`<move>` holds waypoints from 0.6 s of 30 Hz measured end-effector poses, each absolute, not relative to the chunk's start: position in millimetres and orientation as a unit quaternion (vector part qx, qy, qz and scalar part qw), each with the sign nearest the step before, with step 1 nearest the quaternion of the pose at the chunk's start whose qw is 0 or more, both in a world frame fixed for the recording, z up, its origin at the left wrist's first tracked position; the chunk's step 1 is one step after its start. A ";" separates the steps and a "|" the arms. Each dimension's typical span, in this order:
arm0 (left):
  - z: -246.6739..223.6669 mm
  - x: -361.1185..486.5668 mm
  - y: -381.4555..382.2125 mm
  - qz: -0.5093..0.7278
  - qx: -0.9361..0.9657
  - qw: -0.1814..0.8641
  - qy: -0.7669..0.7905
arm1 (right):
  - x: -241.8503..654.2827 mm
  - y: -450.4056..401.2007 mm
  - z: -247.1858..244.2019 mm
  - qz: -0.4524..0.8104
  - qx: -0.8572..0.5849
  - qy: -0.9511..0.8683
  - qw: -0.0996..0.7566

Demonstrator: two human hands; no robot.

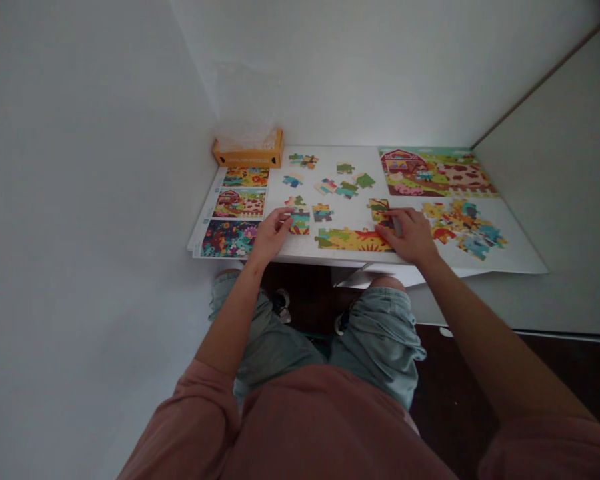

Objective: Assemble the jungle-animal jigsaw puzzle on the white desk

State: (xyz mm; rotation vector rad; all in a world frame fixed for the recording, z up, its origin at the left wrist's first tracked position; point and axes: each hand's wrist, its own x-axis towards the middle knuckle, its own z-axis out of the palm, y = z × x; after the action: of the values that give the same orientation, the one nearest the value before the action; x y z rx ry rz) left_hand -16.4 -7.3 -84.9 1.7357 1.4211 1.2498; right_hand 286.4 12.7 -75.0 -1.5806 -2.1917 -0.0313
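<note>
My left hand [273,235] rests at the near edge of the white board [267,193], its fingertips on a small cluster of jigsaw pieces [299,222]. My right hand [411,235] presses on a green and yellow jigsaw piece [380,211]. That piece lies just above the end of a joined strip of jigsaw pieces [353,240]. Between my hands sits a separate loose piece [323,212]. Further back lie several scattered pieces [347,189]. A heap of colourful pieces [463,227] lies to the right of my right hand.
A farm picture sheet [437,172] lies at the back right. Several picture cards [233,213] line the left edge of the board. An orange box [247,152] with clear plastic stands at the back left corner, against white walls [80,200].
</note>
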 end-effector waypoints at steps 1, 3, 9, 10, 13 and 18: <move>-84.5 -16.6 -7.7 0.466 0.649 0.281 0.532 | 286.4 13.0 -75.4 -0.012 -0.569 -0.792 0.220; -83.7 -16.8 -8.1 0.464 0.647 0.277 0.537 | 286.3 13.6 -76.2 -0.015 -0.566 -0.794 0.222; -80.6 -16.0 -8.8 0.475 0.627 0.294 0.543 | 285.3 13.9 -76.0 -0.018 -0.568 -0.793 0.218; -79.9 -15.9 -9.2 0.479 0.624 0.298 0.540 | 285.1 13.8 -75.7 -0.018 -0.568 -0.794 0.218; -78.0 -16.6 -10.3 0.477 0.631 0.308 0.529 | 285.1 13.6 -74.8 -0.018 -0.567 -0.795 0.214; -76.1 -18.5 -12.2 0.465 0.636 0.313 0.530 | 284.9 13.8 -74.7 -0.026 -0.572 -0.793 0.209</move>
State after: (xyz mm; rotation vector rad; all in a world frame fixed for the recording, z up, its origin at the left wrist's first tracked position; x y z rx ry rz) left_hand -18.5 -12.2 -76.1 1.6781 1.3993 1.2270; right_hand 284.9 13.8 -74.7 -1.5901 -2.2058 -0.0734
